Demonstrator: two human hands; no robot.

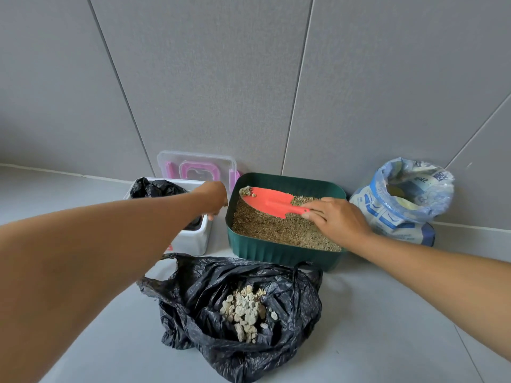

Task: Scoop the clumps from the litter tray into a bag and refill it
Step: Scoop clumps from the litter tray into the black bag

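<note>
**Step in hand (judged):** lifting a clump out for transfer to the bag.

The right hand (334,219) is gripping the handle of the red scoop (266,201), with its fingers closing over the top of the handle. The scoop is lying inside the green litter tray (287,252), just over the litter (276,230), and is carrying a small clump (246,191) at its tip. The left hand (214,197) is reaching to the tray's left rim, beside the white bin (193,241). Its fingers are curling away from the camera, so whether they are holding anything cannot be told.

**Orientation:** the scoop's long axis is running from the handle at the right to the tip at the tray's far-left corner. The blade is facing up and sitting nearly level.

**Procedure:**
- The clump is sitting at the very tip, so the blade should be lifted level or slightly tip-high.
- The black bag (235,308) is lying open on the floor just in front of the tray.
- The load should be carried low over the tray's near wall and tipped out over the bag's mouth.
</note>
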